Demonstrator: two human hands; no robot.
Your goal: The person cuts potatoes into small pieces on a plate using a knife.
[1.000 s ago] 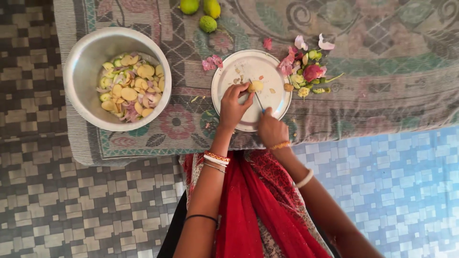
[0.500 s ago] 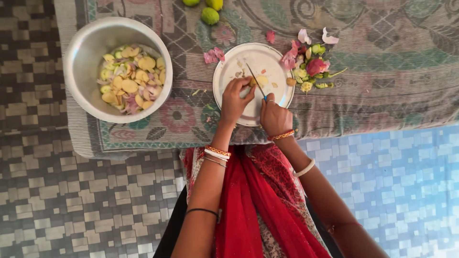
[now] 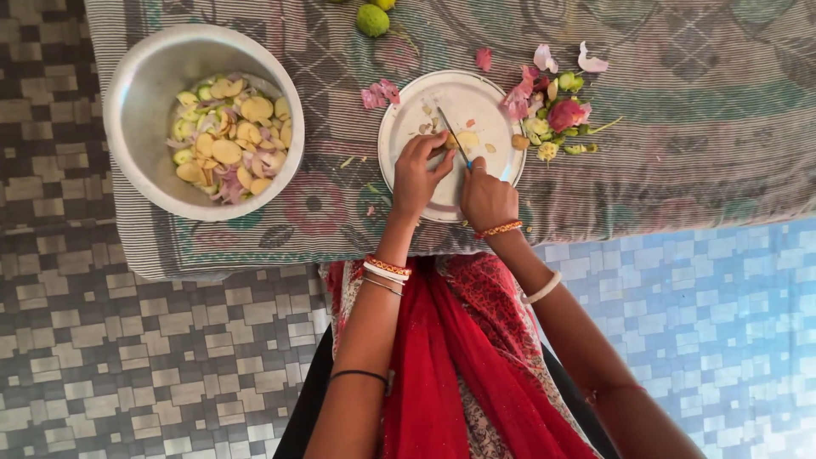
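1. On the white plate (image 3: 399, 144), lying on a patterned cloth (image 3: 680, 153), the left hand (image 3: 416, 174) pinned a small pale vegetable piece (image 3: 463, 140) with its fingers clenched on it.
2. The right hand (image 3: 487, 197) had its fingers closed round a thin knife (image 3: 451, 134), whose blade rested across the piece.
3. A steel bowl (image 3: 144, 110) to the left, well apart from the plate, already held a heap of yellow and green slices with pinkish strips, so much of the cutting appeared done.
4. Just beside the plate's right rim lay a pile of pink and green trimmings (image 3: 552, 115).
5. Green round fruits (image 3: 371, 19) sat whole at the cloth's far edge, seemingly uncut as yet.
6. Only this one piece and a few scraps remained on the plate.
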